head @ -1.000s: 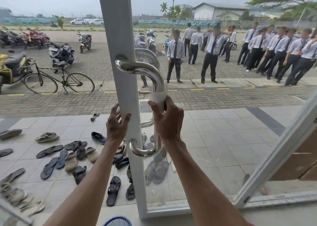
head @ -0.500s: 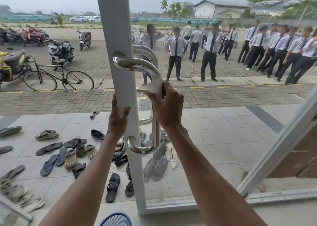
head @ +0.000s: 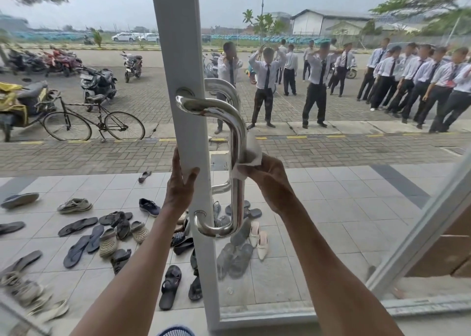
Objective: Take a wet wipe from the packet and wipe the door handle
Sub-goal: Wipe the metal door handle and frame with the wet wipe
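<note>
A shiny steel D-shaped door handle is fixed to the white door frame of a glass door. My right hand pinches a white wet wipe wrapped round the upright bar of the handle, about halfway down. My left hand grips the left edge of the door frame at the same height, thumb on the near face. A second handle shows behind the glass. The wipe packet is not in view.
Beyond the glass lie several sandals and shoes on a tiled porch. A bicycle and motorbikes stand at the left, and a group of people in white shirts at the right. Another white frame slants at the right.
My right hand with the wipe slid up the handle bar half a second ago, then back down to its middle. My left hand has kept its hold on the frame.
</note>
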Demonstrator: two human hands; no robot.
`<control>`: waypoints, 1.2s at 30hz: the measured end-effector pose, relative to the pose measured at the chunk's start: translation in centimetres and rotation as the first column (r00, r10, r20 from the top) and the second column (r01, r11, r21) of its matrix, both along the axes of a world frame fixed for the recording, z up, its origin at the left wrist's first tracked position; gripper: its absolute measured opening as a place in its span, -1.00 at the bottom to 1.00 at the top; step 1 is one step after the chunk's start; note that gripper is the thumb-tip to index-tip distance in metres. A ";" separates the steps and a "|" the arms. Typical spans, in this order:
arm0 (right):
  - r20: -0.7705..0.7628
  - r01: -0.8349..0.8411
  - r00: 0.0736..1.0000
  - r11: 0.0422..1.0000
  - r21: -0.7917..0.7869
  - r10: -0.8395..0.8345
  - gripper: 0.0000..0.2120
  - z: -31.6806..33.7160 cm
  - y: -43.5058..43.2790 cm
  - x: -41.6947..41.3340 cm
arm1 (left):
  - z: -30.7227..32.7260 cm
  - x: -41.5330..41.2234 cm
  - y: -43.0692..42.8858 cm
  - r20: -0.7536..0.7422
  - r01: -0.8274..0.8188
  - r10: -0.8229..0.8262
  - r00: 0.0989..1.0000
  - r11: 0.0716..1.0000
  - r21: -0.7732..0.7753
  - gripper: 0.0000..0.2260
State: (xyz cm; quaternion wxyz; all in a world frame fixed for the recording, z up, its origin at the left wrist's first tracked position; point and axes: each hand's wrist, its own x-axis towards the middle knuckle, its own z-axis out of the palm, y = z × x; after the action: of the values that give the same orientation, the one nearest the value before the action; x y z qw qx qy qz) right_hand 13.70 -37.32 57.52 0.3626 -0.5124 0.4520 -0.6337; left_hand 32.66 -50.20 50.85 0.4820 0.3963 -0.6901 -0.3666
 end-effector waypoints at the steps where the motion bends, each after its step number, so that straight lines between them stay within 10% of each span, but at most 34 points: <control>1: 0.091 -0.062 0.994 0.998 -0.026 0.064 -0.82 1.2 -0.5 -0.1 | -0.1 0.0 0.0 -0.002 0.002 -0.002 1.000 1.000 0.000 -0.31; 4: 0.256 -0.197 0.945 0.979 -0.050 0.204 -0.50 2.0 -1.3 0.2 | -0.3 -0.1 -0.1 -0.007 -0.002 0.002 1.000 1.000 0.002 -0.32; 10: 0.022 -0.281 0.959 0.940 0.196 0.282 -0.18 -3.8 -0.6 1.4 | -0.3 -0.1 -0.2 0.000 -0.002 0.002 1.000 1.000 -0.003 -0.32; 15: 0.130 -0.304 0.943 0.952 -0.033 0.306 -0.15 3.4 -2.6 1.2 | -0.4 -0.1 -0.3 0.025 -0.023 0.023 0.999 1.000 -0.011 -0.31; 22: -0.359 0.211 0.913 0.977 0.015 -0.191 -0.29 -2.6 0.2 5.1 | -0.6 -0.3 -0.1 0.011 -0.029 0.029 1.000 1.000 -0.003 -0.32; 36: -0.324 0.613 0.622 0.701 -0.364 -0.713 -0.67 -2.2 0.3 4.3 | -0.2 -0.2 0.0 -0.004 -0.007 0.007 1.000 0.999 0.042 -0.32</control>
State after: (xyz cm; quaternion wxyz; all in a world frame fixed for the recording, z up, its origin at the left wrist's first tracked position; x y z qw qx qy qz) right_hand 17.98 -37.00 55.31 -0.0697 -0.4738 0.6068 -0.6344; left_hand 32.50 -50.22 50.69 0.4762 0.4081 -0.6799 -0.3800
